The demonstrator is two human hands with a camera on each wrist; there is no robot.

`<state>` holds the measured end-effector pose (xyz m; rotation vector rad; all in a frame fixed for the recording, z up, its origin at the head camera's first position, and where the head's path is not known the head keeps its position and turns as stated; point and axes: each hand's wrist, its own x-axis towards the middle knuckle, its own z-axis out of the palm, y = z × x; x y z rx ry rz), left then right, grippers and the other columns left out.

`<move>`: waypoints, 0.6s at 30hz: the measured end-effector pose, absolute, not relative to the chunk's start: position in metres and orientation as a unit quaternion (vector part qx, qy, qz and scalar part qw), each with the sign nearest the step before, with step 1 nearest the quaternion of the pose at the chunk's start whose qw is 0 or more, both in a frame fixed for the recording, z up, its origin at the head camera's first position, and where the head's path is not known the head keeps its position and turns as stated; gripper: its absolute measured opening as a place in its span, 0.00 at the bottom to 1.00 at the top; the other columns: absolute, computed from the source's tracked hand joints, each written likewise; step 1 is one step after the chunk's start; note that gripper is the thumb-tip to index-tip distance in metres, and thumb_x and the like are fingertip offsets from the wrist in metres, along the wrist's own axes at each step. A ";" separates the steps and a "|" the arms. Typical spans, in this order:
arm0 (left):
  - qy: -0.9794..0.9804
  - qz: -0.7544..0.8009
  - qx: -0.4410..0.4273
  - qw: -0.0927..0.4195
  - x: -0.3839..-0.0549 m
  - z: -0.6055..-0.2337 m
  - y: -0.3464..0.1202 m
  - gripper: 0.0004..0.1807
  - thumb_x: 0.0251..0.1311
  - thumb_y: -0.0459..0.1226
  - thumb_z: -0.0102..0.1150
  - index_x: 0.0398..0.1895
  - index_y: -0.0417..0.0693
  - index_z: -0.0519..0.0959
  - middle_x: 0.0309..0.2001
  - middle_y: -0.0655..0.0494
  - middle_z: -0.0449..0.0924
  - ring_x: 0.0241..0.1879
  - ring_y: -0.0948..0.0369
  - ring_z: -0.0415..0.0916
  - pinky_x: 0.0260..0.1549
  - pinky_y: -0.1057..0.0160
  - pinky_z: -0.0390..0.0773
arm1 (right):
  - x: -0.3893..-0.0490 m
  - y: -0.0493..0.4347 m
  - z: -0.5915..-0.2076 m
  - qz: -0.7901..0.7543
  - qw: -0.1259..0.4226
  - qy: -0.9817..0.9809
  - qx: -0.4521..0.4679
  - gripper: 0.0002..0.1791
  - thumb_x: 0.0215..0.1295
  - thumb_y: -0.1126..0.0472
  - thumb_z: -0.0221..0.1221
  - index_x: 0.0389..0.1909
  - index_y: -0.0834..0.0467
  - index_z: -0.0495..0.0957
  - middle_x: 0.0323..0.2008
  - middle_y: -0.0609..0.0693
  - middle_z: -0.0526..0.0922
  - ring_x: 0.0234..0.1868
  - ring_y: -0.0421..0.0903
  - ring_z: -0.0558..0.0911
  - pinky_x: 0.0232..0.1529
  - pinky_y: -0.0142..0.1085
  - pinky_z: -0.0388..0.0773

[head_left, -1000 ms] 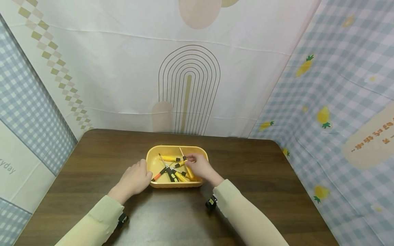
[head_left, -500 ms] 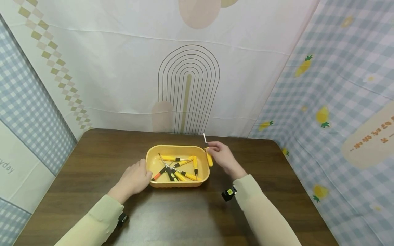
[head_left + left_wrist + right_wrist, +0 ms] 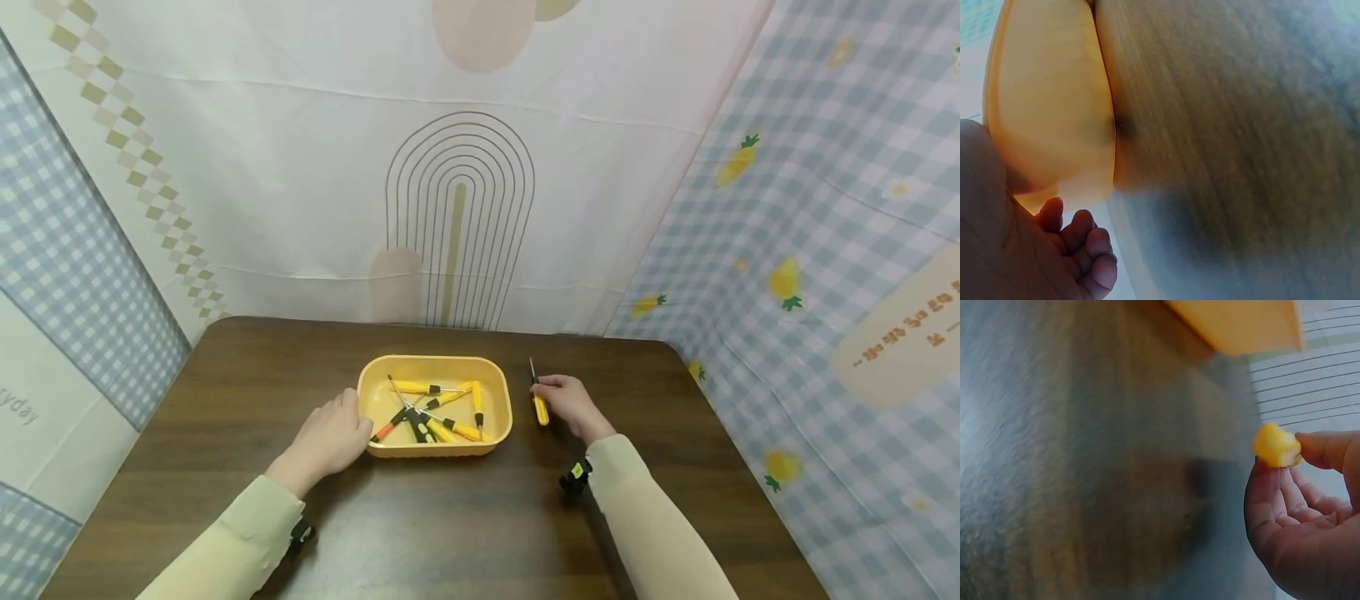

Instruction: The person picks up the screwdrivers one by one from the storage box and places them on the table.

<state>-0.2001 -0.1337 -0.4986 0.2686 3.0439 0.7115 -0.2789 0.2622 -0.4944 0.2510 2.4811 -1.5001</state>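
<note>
A yellow plastic tray [image 3: 431, 451] stands on the table with several screwdrivers inside. My left hand [image 3: 328, 435] grips its left end; in the left wrist view the fingers [image 3: 1088, 240] curl beside the tray wall [image 3: 1054, 94]. To the right of the tray, my right hand [image 3: 572, 406] pinches a screwdriver [image 3: 540, 408] with a yellow handle, its shaft pointing toward the back. The right wrist view shows the handle's butt end [image 3: 1272, 445] between thumb and fingers. Among the screwdrivers in the tray, one has an orange and black handle [image 3: 388, 425].
A dark brown wooden table [image 3: 450, 533] reaches back to a white printed curtain [image 3: 300, 192]. Blue checked cloth [image 3: 750, 250] hangs along the right side. Small black devices are worn at both wrists.
My right hand has taken a screwdriver out of the tray, lifted it over the right rim and brought it down to the right. The left hand stays on the tray.
</note>
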 end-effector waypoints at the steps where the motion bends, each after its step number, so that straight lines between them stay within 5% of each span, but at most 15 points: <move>1: 0.970 0.228 0.086 0.003 -0.200 -0.498 -0.133 0.15 0.61 0.41 0.46 0.41 0.35 0.67 0.29 0.50 0.68 0.29 0.53 0.68 0.33 0.49 0.70 | -0.278 0.262 -0.496 -0.504 0.112 0.852 0.087 0.21 0.67 0.57 0.58 0.58 0.62 0.75 0.51 0.58 0.78 0.46 0.50 0.79 0.44 0.40 0.78; 11: 0.969 0.232 0.086 0.002 -0.199 -0.499 -0.132 0.14 0.61 0.40 0.46 0.40 0.35 0.67 0.29 0.50 0.67 0.29 0.53 0.67 0.33 0.50 0.69 | -0.270 0.251 -0.495 -0.416 0.084 0.902 0.083 0.11 0.65 0.63 0.58 0.41 0.68 0.81 0.35 0.58 0.80 0.26 0.46 0.77 0.25 0.35 0.76; 18: 0.968 0.236 0.086 -0.007 -0.198 -0.498 -0.132 0.15 0.61 0.40 0.46 0.39 0.35 0.66 0.28 0.49 0.68 0.29 0.53 0.68 0.34 0.49 0.70 | -0.277 0.243 -0.495 -0.395 0.083 0.909 0.105 0.09 0.63 0.62 0.62 0.32 0.65 0.82 0.31 0.55 0.80 0.27 0.47 0.78 0.25 0.36 0.76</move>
